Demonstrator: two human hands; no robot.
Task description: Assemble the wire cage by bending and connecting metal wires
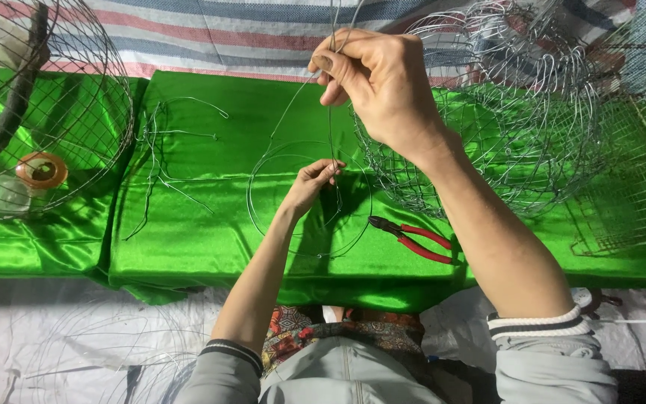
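Wire work on a shiny green satin cloth [188, 247] spread over a low padded surface, seen from above. Right hand [383, 86] is raised up high, thumb and forefinger pinched tight on the top end of a thin straight wire [330, 127] that runs almost straight down to the left hand [314, 182]. Left hand sits lower, just above the cloth, fingertips pinched together on the lower end of that same wire, so it hangs stretched between the two hands. Right under the left hand lies a big wire ring [263, 217], flat on the cloth, and whether the straight wire is actually joined to the ring I can't tell, it's too thin to see. Red-handled pliers [413, 238] lie on the cloth just to the right of the ring, not touched by either hand. A few loose bent wires [160, 161] are scattered further left. On the right, behind the right forearm, sits a round wire-mesh basket frame [502, 127], with a flat wire grid [637, 179] beside it near the edge. Far left is another domed wire cage [91, 82], and an orange tape roll [41, 170] sits by it. Both sleeves are grey with striped cuffs.
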